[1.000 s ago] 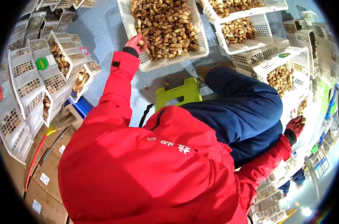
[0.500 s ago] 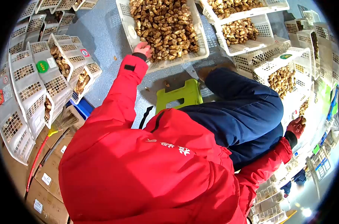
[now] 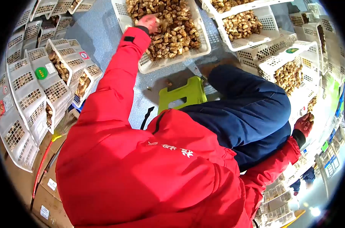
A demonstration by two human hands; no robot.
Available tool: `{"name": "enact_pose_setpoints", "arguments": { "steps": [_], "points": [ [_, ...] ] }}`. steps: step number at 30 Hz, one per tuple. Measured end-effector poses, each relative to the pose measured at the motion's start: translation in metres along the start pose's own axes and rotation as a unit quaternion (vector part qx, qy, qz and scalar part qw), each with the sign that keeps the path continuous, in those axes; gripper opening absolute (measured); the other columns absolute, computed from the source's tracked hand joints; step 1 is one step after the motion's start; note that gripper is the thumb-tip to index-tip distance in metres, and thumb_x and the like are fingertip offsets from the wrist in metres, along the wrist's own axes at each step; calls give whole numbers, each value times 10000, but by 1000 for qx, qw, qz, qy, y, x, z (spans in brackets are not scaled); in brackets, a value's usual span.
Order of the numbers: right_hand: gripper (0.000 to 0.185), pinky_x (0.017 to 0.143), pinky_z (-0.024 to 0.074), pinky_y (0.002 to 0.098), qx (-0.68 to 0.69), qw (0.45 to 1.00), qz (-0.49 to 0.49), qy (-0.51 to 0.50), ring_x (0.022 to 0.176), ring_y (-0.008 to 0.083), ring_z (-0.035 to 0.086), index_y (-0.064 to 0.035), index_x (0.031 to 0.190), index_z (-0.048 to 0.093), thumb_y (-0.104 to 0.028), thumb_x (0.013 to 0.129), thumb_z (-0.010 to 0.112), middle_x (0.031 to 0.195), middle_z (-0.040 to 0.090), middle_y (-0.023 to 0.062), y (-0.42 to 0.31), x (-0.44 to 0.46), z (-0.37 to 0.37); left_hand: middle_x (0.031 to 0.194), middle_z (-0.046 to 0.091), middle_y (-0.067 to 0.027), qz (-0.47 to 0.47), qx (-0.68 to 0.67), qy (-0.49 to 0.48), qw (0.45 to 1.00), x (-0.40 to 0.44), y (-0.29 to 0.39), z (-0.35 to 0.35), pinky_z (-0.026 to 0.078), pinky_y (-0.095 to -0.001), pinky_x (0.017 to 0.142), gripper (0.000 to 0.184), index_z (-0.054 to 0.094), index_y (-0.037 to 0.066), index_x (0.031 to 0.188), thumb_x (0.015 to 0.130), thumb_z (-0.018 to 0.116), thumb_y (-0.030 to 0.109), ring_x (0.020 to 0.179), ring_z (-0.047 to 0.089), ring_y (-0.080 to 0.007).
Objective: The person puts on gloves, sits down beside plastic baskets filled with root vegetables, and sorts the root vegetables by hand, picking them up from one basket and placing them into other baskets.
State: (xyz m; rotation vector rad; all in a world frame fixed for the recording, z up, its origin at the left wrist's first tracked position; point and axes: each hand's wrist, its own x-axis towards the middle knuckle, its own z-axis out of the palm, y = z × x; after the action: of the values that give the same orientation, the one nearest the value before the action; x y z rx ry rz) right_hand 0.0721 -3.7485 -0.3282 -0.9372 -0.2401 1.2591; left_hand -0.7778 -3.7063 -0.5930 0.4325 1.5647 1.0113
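My left hand (image 3: 149, 23) is over the brown knobbly pieces (image 3: 172, 38) in a white perforated crate (image 3: 160, 65) at the top centre. Its fingers are blurred by motion, so I cannot make out whether they hold a piece. My right hand (image 3: 303, 125), far to the right, has its fingers curled round a small brown piece (image 3: 311, 117). Just above that hand lie more such pieces (image 3: 311, 104) near the white crates.
A green plastic stool (image 3: 193, 92) stands on the blue floor before me. Stacked white crates (image 3: 28, 89) fill the left side, above cardboard boxes (image 3: 52, 203). More filled crates (image 3: 273, 57) stand at the right. Part of a person (image 3: 308, 175) shows far right.
My left hand has moved from the crate's near left edge up over the pieces inside. My right hand still holds a piece and has shifted slightly in view.
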Motion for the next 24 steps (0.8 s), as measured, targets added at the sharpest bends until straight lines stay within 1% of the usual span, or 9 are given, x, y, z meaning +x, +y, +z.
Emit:
{"name": "enact_pose_setpoints", "arguments": {
  "steps": [3,4,5,7,10,14,17,21,24],
  "points": [
    [331,871,416,309,-32,998,-18,52,1052,215,530,0,1125,535,-223,911,416,1110,590,96,-2,5,-1,1198,508,-144,90,-104,27,990,-6,18,-39,542,-335,698,334,519,89,1169,837,509,49,927,609,-261],
    [327,887,403,309,-46,996,-30,75,1055,204,528,-11,1128,539,-225,909,422,1110,592,83,-4,10,-5,1091,572,-134,58,-35,112,991,-10,20,-38,534,-328,695,297,555,68,1102,809,512,37,875,621,-252],
    [325,902,389,308,-132,987,-47,73,1059,196,525,-18,1131,540,-225,909,424,1111,593,76,-5,12,-10,1037,580,-132,16,32,132,991,-5,8,-48,524,-332,676,284,564,73,1085,806,512,54,837,617,-251],
    [324,933,362,303,-370,924,-83,48,1069,183,520,-28,1139,541,-226,910,425,1115,593,66,-17,28,-42,930,596,-129,-61,194,112,973,-1,-43,-64,505,-339,638,261,581,83,1052,800,511,89,760,611,-249],
    [327,938,362,295,-495,861,-89,73,1081,175,514,-28,1143,539,-223,913,414,1129,587,68,6,6,-9,769,619,-124,-92,363,84,923,36,-165,-82,475,-350,581,235,606,99,1002,791,511,140,645,601,-246],
    [324,892,417,305,-231,972,-32,39,1066,186,525,-19,1138,537,-212,915,402,1132,584,84,-6,9,-15,773,621,-121,-89,568,42,817,-31,-143,-27,476,-351,589,237,608,99,1000,787,518,152,652,603,-248],
    [334,844,468,316,-39,999,21,-13,1048,216,538,4,1136,526,-210,916,395,1132,579,110,-4,-6,-2,776,623,-119,-92,608,20,789,-37,-137,-8,476,-352,595,238,609,99,998,784,524,160,658,605,-250],
    [338,823,493,330,-125,992,-6,-4,1019,261,550,25,1126,523,-207,914,400,1113,583,134,-8,8,-20,780,625,-117,-90,623,7,777,-37,-126,-6,477,-353,604,241,610,99,996,781,531,172,665,607,-252],
    [326,829,491,332,-69,997,32,8,1015,264,554,27,1114,531,-198,911,410,1102,586,142,6,-13,21,783,626,-115,-92,634,3,768,-39,-121,-8,478,-353,610,243,612,99,995,778,537,180,670,609,-254]
  ]
}}
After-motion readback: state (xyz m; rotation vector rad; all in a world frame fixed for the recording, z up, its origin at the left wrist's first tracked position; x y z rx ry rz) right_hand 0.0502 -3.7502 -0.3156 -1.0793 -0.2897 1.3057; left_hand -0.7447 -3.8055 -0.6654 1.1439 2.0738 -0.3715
